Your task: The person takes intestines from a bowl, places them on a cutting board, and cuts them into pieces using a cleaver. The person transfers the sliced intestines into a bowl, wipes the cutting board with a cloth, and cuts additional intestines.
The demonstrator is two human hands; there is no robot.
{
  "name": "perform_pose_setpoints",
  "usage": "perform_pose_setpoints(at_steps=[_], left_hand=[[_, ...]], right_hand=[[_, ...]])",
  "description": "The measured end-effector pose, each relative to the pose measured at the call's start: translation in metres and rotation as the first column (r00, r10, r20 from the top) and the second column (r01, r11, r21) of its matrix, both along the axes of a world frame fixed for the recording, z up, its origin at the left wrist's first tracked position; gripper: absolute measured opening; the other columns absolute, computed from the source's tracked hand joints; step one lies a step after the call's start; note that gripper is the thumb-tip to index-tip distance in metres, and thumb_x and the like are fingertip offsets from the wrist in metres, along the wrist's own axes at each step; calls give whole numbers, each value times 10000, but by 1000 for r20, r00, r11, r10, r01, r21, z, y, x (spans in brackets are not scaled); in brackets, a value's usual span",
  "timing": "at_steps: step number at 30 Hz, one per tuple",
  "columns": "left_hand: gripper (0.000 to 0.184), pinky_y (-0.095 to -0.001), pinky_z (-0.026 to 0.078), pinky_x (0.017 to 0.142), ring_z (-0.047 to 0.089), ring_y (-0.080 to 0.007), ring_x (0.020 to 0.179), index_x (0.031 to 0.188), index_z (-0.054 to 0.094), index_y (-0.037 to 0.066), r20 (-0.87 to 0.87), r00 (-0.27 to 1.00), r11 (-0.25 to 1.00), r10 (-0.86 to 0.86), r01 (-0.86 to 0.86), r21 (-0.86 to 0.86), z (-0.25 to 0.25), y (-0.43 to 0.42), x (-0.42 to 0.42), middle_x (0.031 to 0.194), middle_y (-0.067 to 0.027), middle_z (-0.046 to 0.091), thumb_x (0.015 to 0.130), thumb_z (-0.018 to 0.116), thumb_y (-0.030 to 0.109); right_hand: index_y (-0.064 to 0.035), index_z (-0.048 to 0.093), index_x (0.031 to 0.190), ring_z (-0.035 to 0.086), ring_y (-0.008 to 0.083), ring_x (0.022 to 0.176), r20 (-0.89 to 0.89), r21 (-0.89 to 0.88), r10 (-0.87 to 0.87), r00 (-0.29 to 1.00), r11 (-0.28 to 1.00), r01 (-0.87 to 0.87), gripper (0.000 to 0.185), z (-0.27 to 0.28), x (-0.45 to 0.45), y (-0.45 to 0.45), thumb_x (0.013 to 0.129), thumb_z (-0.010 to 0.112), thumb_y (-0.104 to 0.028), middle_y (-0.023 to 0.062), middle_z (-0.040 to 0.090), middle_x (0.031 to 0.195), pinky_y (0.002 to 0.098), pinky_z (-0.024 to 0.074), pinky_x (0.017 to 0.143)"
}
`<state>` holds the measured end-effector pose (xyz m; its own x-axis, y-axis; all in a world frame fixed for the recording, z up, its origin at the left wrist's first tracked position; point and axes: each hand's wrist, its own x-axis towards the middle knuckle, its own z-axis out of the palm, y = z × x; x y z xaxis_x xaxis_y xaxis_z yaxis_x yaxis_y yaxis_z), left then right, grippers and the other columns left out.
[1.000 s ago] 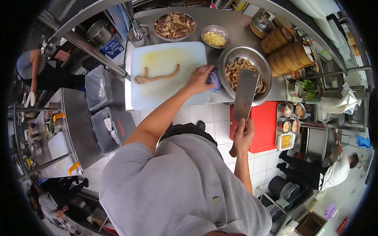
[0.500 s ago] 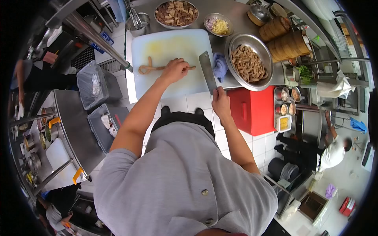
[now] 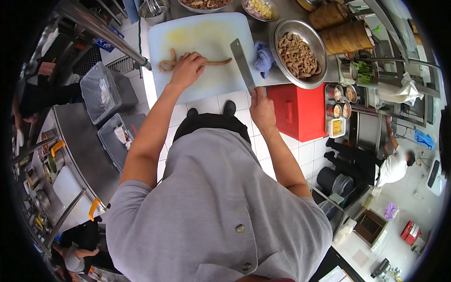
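A long, tan, tube-like piece of cooked meat, like intestine (image 3: 218, 62), lies across the white cutting board (image 3: 206, 35), its left end curled in a loop. My left hand (image 3: 188, 70) grips it from above with bent fingers, near the loop; the right part extends free of the hand. In my right hand (image 3: 262, 109) is the handle of a cleaver (image 3: 243, 65). Its broad blade points up and away over the board's right side, apart from the meat. A blue cloth (image 3: 264, 59) lies just right of the blade.
Cut meat pieces fill a steel bowl (image 3: 320, 70) at the right, beside bamboo steamers (image 3: 345, 40). Chopped ingredients sit in a small bowl (image 3: 273, 14) behind the board. A red box (image 3: 293, 113) and grey bins (image 3: 110, 105) stand below. Another person (image 3: 394, 164) works at far right.
My left hand has slid left along the meat, leaving more of its right end exposed. The cleaver stays in my right hand. The whole view has shifted, with the worktop higher in it.
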<state>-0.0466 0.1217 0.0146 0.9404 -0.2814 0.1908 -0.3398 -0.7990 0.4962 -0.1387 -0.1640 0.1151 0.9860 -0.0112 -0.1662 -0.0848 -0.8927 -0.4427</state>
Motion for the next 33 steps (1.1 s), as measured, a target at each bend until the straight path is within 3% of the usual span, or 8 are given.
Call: perform_pose_setpoints(at_steps=[4,6,10,15,19,24,31,33], left_hand=[[237,-443,475,1037,588,-290,1108,1164,727,112,1,1000,1000,18,-18,-2,-2,2,-1,1166,-38,639,935,703,170],[239,-444,486,1023,594,-291,1103,1169,729,120,31,999,1000,21,-20,-17,-2,2,0,1151,-41,643,935,703,164],[251,-445,492,1015,594,-299,1105,1191,727,130,-7,998,998,58,-58,27,1,8,-2,1152,-44,647,945,692,168],[257,-469,487,1028,594,-320,1144,1216,714,133,8,996,996,83,-83,-14,3,18,-8,1173,-49,648,968,668,181],[266,-479,481,1037,594,-332,1156,1224,706,130,4,997,997,78,-78,-13,1,24,-10,1177,-54,648,964,669,177],[272,-491,481,1017,609,-331,1143,1226,706,132,44,993,994,111,-111,10,3,31,-11,1154,-64,655,958,673,170],[262,-491,491,989,620,-313,1129,1210,707,135,60,992,993,108,-111,34,1,44,-16,1125,-55,665,952,666,151],[252,-490,493,985,619,-307,1135,1202,710,133,80,991,994,106,-109,33,1,43,-17,1128,-55,664,955,662,147]], right_hand=[[-48,505,1091,664,544,806,81,40,46,996,998,-49,209,1,-6,-1,1098,462,-253,285,703,841,656,506,722],[-45,501,1084,663,540,804,-75,-153,50,996,986,-62,202,-7,-4,0,1097,469,-244,299,689,815,644,511,705],[-43,502,1082,661,542,799,-90,-150,41,995,987,-54,189,-15,6,-8,1095,474,-229,315,679,802,638,512,695],[-34,539,1122,658,558,843,21,48,6,1000,999,-7,256,-14,12,-10,1092,483,-281,320,698,873,665,510,711],[-30,537,1120,660,554,831,19,64,-9,1000,998,8,257,-7,1,1,1095,477,-279,315,697,857,660,519,698],[-61,516,1097,668,543,810,-95,-166,47,994,984,-62,237,-25,4,4,1101,464,-292,307,682,787,647,507,697],[-30,535,1097,670,548,794,-12,-42,0,1000,999,-1,261,-12,7,7,1094,482,-285,309,686,796,663,520,685],[-70,517,1110,671,546,821,-11,3,9,1000,1000,-9,250,-2,0,13,1100,464,-315,309,687,797,646,511,704]])
